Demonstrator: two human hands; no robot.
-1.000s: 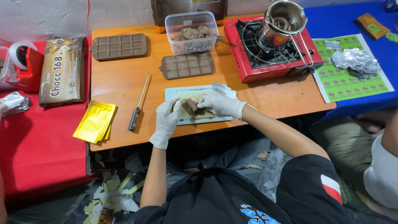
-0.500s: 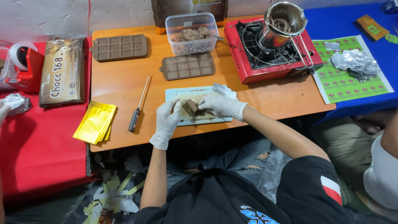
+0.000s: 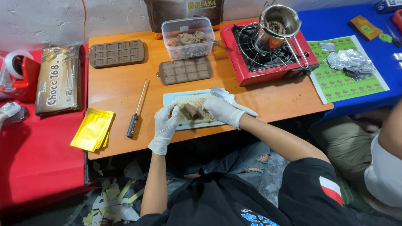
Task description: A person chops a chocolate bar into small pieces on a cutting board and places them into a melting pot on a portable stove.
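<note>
Orange tabletop (image 3: pixel 117 96), smooth wood — near its front edge lies a pale rectangular board (image 3: pixel 171 98). Both white-gloved hands, left hand (image 3: pixel 164 127) and right hand (image 3: pixel 222 110), pinch brown chocolate pieces (image 3: pixel 191 111) on it; crumbs blur together underneath.

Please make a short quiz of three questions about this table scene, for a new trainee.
1. True or false: both gloved hands, the left hand and the right hand, are at the pale cutting board.
2. Which lies nearest the left hand? A. probe thermometer B. crumpled foil C. tape dispenser
3. What stands on the red portable stove?

Key: 1. True. 2. A. 3. A metal pot with brown contents.
</note>
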